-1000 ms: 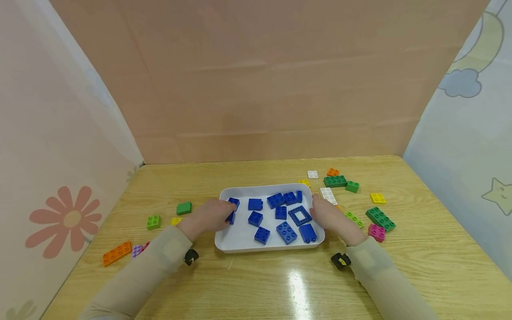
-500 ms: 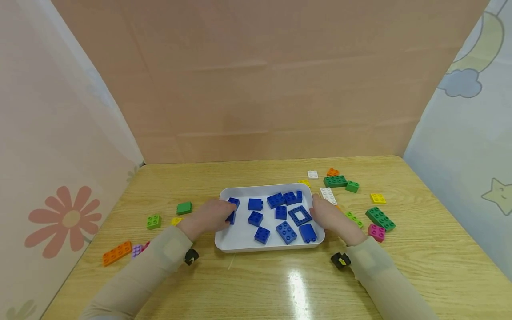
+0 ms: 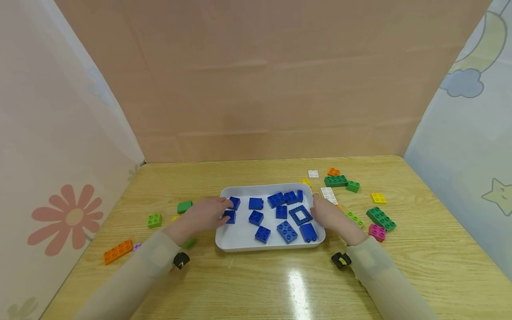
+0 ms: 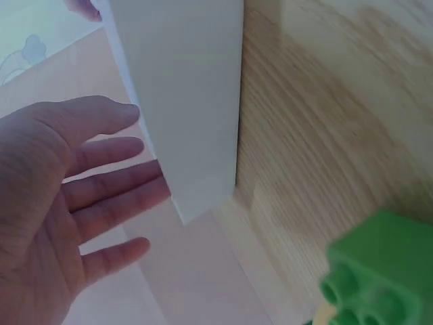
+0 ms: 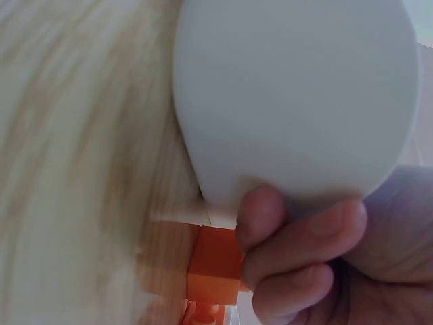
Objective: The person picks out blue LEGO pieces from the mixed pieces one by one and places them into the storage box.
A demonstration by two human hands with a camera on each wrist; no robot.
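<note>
A white tray (image 3: pixel 242 240) holds several blue bricks (image 3: pixel 286 232), among them a square blue frame (image 3: pixel 294 212). At the tray's left end is my left hand (image 3: pixel 203 216), its fingers over the rim beside two blue bricks (image 3: pixel 230 217). The left wrist view shows that left hand (image 4: pixel 61 196) with fingers spread and nearly straight by the tray rim (image 4: pixel 183 88). My right hand (image 3: pixel 331 216) grips the tray's right end. In the right wrist view, curled fingers (image 5: pixel 304 227) lie against the tray's outer wall (image 5: pixel 291 95); the thumb is hidden.
Loose bricks lie right of the tray, including a dark green brick (image 3: pixel 381 218), a pink brick (image 3: pixel 377 232) and a white brick (image 3: pixel 329 195). To the left are an orange brick (image 3: pixel 118 252), a lime brick (image 3: pixel 154 221) and a green brick (image 3: pixel 184 207).
My left hand has loosened and shifted slightly left, with its fingers straighter, uncovering more of the two blue bricks. My right hand and the tray stay in place.
</note>
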